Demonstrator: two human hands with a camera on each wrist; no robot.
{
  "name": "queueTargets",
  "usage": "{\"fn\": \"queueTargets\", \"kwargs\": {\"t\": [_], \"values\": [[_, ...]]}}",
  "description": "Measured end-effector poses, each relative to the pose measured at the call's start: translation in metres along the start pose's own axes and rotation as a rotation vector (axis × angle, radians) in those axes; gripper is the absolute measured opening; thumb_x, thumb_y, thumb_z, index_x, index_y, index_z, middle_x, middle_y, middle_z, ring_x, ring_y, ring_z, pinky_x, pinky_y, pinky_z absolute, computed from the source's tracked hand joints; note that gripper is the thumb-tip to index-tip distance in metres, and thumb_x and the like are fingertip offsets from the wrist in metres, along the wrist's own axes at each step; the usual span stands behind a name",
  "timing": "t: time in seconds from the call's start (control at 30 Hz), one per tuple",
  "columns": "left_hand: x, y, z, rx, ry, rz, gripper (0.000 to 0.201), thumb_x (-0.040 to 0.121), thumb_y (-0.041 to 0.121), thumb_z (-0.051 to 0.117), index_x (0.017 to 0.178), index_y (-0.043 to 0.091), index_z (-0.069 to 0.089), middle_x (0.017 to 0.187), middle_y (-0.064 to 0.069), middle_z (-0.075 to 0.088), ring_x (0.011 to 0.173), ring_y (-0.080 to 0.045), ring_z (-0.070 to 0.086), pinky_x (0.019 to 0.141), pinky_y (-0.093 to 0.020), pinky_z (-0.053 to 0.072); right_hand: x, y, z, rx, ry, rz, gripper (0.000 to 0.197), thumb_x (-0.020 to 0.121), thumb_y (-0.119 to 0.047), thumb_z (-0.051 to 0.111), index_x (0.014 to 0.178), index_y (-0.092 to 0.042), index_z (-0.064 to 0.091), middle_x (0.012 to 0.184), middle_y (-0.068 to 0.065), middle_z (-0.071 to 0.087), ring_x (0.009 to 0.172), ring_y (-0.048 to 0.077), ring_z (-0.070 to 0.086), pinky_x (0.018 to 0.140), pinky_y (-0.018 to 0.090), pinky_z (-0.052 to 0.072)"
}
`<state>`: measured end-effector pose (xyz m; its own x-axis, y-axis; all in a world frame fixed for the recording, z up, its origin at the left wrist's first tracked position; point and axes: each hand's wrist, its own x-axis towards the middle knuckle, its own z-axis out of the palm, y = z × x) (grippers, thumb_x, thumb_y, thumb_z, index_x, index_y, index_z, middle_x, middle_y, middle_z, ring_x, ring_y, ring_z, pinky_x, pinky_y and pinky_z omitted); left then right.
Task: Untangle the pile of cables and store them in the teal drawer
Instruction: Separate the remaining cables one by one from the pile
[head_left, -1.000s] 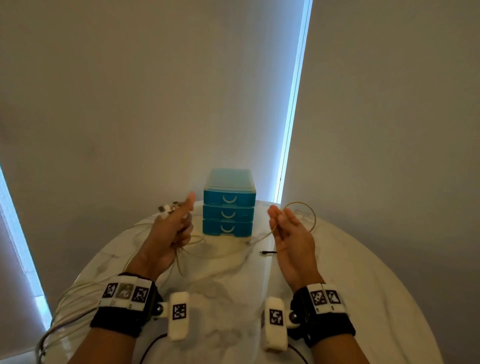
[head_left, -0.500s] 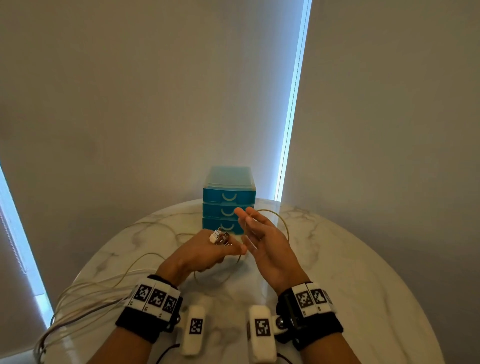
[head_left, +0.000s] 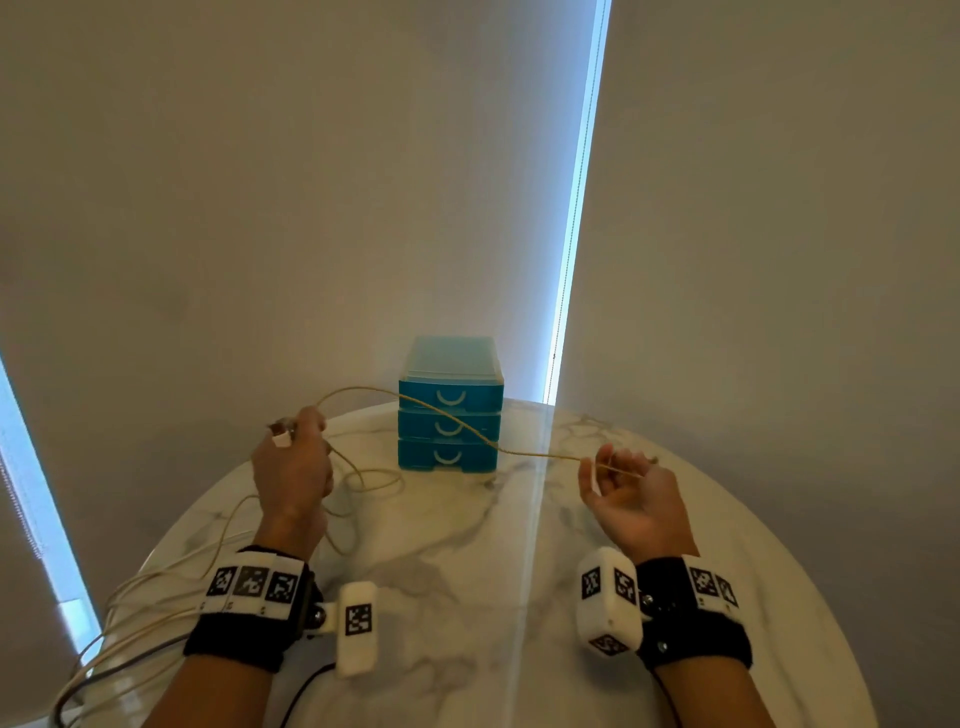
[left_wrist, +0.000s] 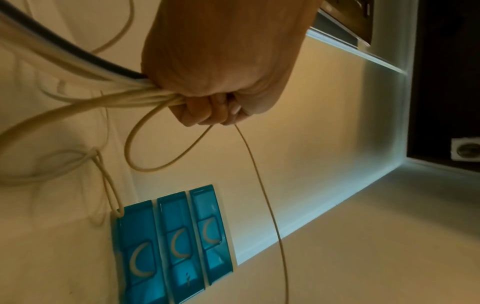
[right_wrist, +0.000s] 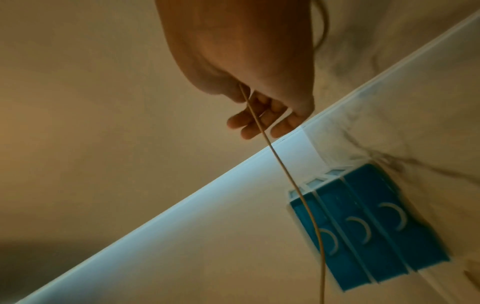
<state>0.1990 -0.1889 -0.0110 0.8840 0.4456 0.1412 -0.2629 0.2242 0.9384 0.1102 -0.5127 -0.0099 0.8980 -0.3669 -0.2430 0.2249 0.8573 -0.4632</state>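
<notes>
The left hand (head_left: 292, 470) has its grip closed in a fist around a bundle of cables (left_wrist: 78, 82), which trail off the near left edge of the marble surface (head_left: 467, 571). The right hand (head_left: 631, 499) pinches one thin cable (head_left: 519, 453), stretched tight between both hands. Behind it, the teal drawer unit (head_left: 449, 415) stands with all three drawers closed, so their contents are not visible.

left hand (head_left: 293, 470): fisted, raised | right hand (head_left: 631, 499): palm up, fingers loosely curled
</notes>
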Motion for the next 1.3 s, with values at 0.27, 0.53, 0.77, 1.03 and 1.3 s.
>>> {"fn": "queueTargets", "kwargs": {"t": [0.27, 0.53, 0.77, 1.03, 1.3], "values": [[0.006, -0.005, -0.002, -0.023, 0.043, 0.000, 0.024, 0.091, 0.027, 0.064, 0.070, 0.020, 0.056, 0.058, -0.001, 0.047, 0.043, -0.014, 0.035, 0.040, -0.024, 0.028, -0.005, 0.041, 0.010, -0.471, 0.049, 0.135, 0.013, 0.100, -0.015, 0.058, 0.103, -0.010, 0.047, 0.066, 0.001, 0.032, 0.053, 0.015, 0.031, 0.050, 0.029, 0.035], [0.018, -0.002, -0.014, -0.087, 0.168, -0.013, 0.024, 0.087, 0.028, 0.066, 0.065, 0.022, 0.056, 0.054, 0.003, 0.048, 0.043, -0.015, 0.035, 0.045, -0.029, 0.029, 0.007, 0.007, 0.000, -0.168, 0.148, -0.290, 0.044, 0.103, 0.010, 0.033, 0.137, -0.006, 0.055, 0.069, -0.001, 0.041, 0.054, 0.011, 0.039, 0.061, 0.029, 0.044], [0.014, -0.005, -0.009, -0.032, 0.083, -0.002, 0.026, 0.090, 0.026, 0.065, 0.066, 0.023, 0.055, 0.048, 0.007, 0.046, 0.039, -0.014, 0.035, 0.042, -0.023, 0.029, 0.002, 0.041, 0.008, -0.758, -0.054, 0.077, 0.047, 0.117, -0.040, 0.031, 0.117, -0.004, 0.062, 0.061, -0.003, 0.040, 0.049, 0.008, 0.031, 0.043, 0.022, 0.029], [0.015, -0.006, -0.011, 0.000, 0.071, -0.010, 0.028, 0.088, 0.028, 0.068, 0.064, 0.022, 0.055, 0.052, 0.001, 0.046, 0.045, -0.018, 0.035, 0.047, -0.028, 0.030, -0.004, 0.048, 0.011, -0.887, -0.149, 0.133, 0.010, 0.109, -0.008, 0.049, 0.110, -0.001, 0.055, 0.071, 0.006, 0.051, 0.057, 0.013, 0.045, 0.048, 0.024, 0.037], [0.000, -0.002, -0.005, 0.138, -0.281, 0.063, 0.018, 0.103, 0.023, 0.063, 0.088, 0.014, 0.071, 0.053, 0.006, 0.046, 0.045, -0.011, 0.035, 0.042, -0.023, 0.028, 0.016, 0.013, 0.004, -0.154, 0.339, -0.470, 0.024, 0.107, -0.006, 0.035, 0.098, -0.014, 0.055, 0.075, 0.005, 0.068, 0.048, 0.012, 0.048, 0.041, 0.022, 0.037]]}}
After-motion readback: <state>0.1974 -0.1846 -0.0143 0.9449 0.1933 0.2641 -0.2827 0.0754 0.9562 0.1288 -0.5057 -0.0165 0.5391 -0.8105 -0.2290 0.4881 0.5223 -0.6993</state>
